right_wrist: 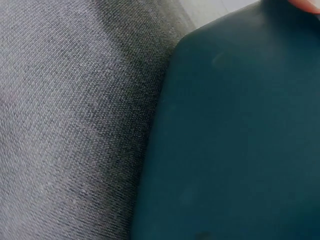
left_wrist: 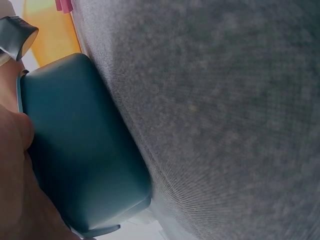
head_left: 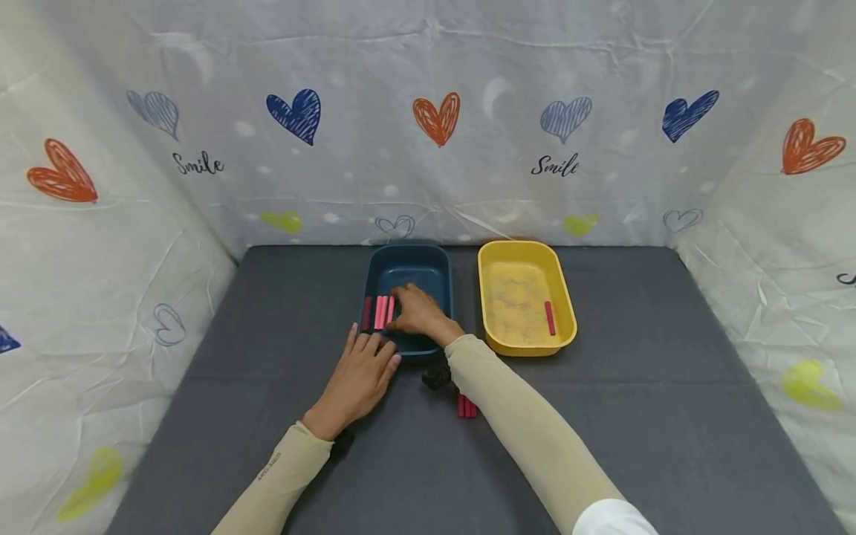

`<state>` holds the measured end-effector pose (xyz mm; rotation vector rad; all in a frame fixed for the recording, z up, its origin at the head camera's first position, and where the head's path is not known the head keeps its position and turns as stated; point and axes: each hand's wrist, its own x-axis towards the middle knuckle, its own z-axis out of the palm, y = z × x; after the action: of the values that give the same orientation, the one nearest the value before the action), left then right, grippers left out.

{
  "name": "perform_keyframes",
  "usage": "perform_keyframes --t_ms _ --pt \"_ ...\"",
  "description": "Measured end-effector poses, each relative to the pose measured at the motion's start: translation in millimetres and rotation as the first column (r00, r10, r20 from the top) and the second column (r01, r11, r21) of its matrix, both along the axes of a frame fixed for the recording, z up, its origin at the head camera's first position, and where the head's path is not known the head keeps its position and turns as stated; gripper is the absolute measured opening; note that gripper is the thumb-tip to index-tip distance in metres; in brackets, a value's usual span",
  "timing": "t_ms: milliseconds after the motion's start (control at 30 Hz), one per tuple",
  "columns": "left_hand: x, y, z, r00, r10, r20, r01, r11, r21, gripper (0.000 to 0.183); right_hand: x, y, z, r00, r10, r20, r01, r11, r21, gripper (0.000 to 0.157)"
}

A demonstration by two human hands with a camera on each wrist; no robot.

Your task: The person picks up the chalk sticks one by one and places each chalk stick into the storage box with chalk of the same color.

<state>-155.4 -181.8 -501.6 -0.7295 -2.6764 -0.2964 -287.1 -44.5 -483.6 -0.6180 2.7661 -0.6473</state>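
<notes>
A blue tray sits near the back of the table with several short sticks in its left part. One is dark red at the left wall; beside it stand bright pink sticks in a row. My right hand reaches into the tray and pinches the rightmost pink stick between thumb and fingers at its ends. My left hand rests on the tray's front left rim, fingers extended. In the left wrist view, the left thumb lies against the tray's outer wall.
To the right stands a yellow tray holding one red stick. Several red sticks lie together on the grey table, partly behind the right sleeve. A printed curtain closes off the back and sides.
</notes>
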Motion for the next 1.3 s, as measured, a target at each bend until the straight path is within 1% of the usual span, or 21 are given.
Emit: perform_keyframes --t_ms 233,467,567,667,833,933,1133,1300 --pt "-1.4 1.0 -0.3 1.000 0.007 0.002 -0.007 1.000 -0.004 0.019 1.1 5.7 9.5 1.000 -0.009 -0.025 0.006 0.995 -0.100 0.064" --pt "-2.8 1.4 0.6 0.999 0.022 0.024 -0.021 1.000 -0.016 0.021 7.1 17.3 21.6 0.998 -0.030 -0.058 0.017 0.976 -0.217 0.055" --pt "-2.6 1.2 0.1 0.999 0.024 0.029 -0.023 1.000 -0.013 0.021 11.1 24.2 25.2 0.995 -0.049 -0.084 0.026 0.965 -0.260 0.049" --pt "-1.7 0.8 -0.6 1.000 0.021 0.016 -0.021 1.000 -0.006 0.021 15.8 31.0 28.0 0.993 -0.068 -0.098 0.035 0.953 -0.301 0.045" --pt "-0.6 0.6 -1.5 1.000 0.015 -0.017 -0.015 1.000 0.003 0.019 25.3 40.6 37.1 0.989 -0.084 -0.121 0.031 0.923 -0.383 0.040" --pt "-0.1 0.5 -1.4 1.000 0.014 -0.007 -0.013 1.000 0.010 0.019 31.6 45.7 44.1 0.987 -0.090 -0.130 0.027 0.905 -0.424 0.038" --pt "0.9 0.6 0.4 0.999 0.026 0.028 -0.026 1.000 -0.002 0.022 44.5 57.7 54.2 0.984 -0.089 -0.152 0.008 0.885 -0.465 0.036" --pt "1.3 0.5 1.0 0.999 0.031 0.032 -0.030 1.000 -0.008 0.022 52.1 68.9 53.0 0.978 -0.098 -0.184 -0.001 0.880 -0.475 0.035"
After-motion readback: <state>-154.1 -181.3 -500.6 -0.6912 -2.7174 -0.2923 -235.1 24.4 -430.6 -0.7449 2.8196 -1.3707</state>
